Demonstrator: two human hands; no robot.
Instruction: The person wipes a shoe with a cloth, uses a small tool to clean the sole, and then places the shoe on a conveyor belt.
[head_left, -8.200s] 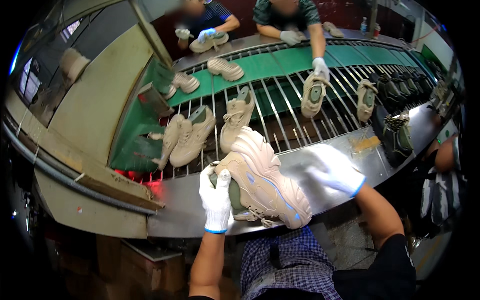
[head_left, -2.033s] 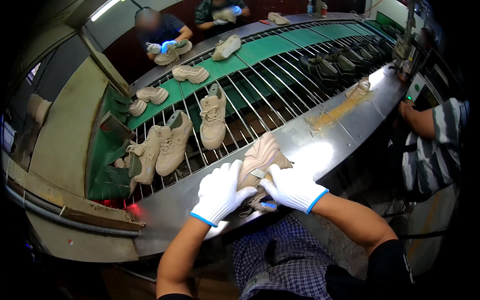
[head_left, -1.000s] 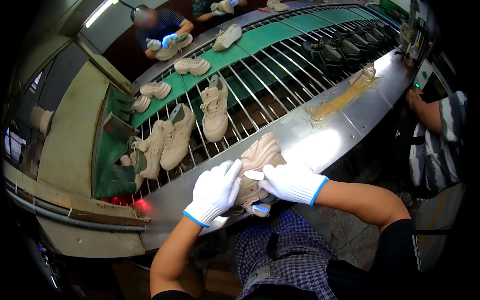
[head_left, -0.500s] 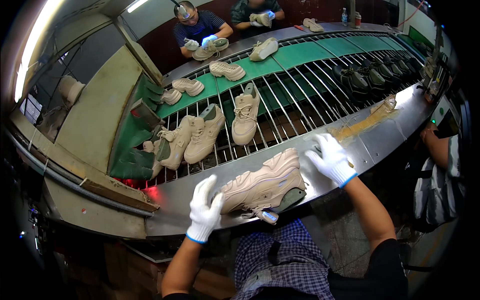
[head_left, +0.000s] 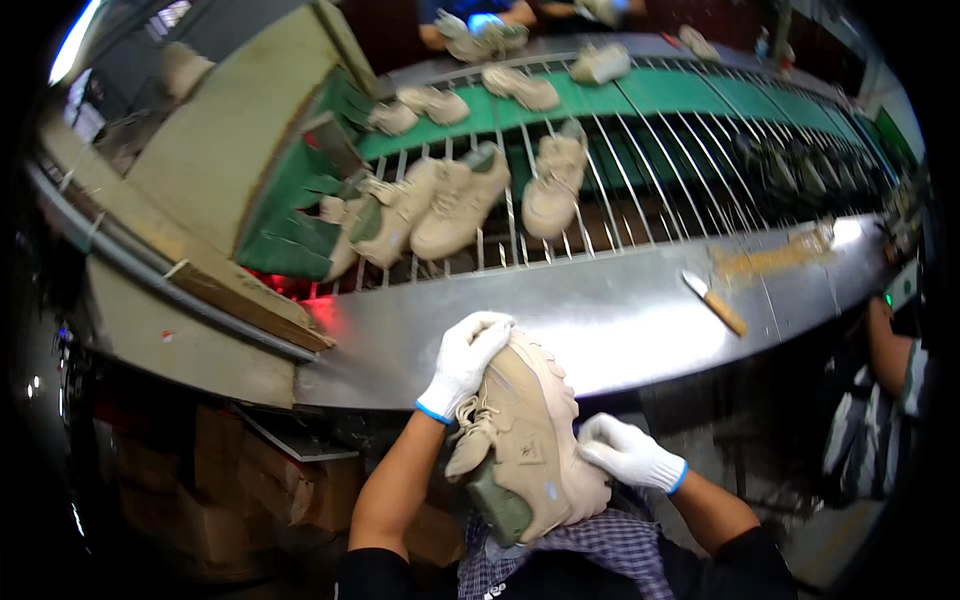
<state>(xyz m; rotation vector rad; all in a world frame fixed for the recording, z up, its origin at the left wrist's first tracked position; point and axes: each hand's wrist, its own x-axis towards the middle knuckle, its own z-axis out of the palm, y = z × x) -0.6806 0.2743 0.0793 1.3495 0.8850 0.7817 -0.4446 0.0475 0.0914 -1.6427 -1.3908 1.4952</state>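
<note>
A beige sneaker [head_left: 525, 430] with a chunky pale sole is held up off the metal ledge, over my lap. It is tilted with the toe up, its heel and green lining low, its laces toward the left. My left hand [head_left: 468, 362], in a white knit glove, is closed around the toe. My right hand [head_left: 628, 452], gloved the same way, has its fingers curled against the sole nearer the heel; its fingertips are partly hidden. To the right on the ledge lies a knife [head_left: 715, 303] with a wooden handle and a short blade.
The metal ledge [head_left: 440, 315] borders a conveyor of metal rollers. Several beige sneakers [head_left: 555, 185] stand on the rollers, others on the green belt [head_left: 650, 92]. Dark shoes [head_left: 800, 165] sit at the right. Two people work across the line; another person's arm [head_left: 885, 340] shows at right.
Both hands have taken hold of the sneaker, lifted it off the ledge toward me and turned it toe up. The knife on the ledge now shows fully. The view has shifted.
</note>
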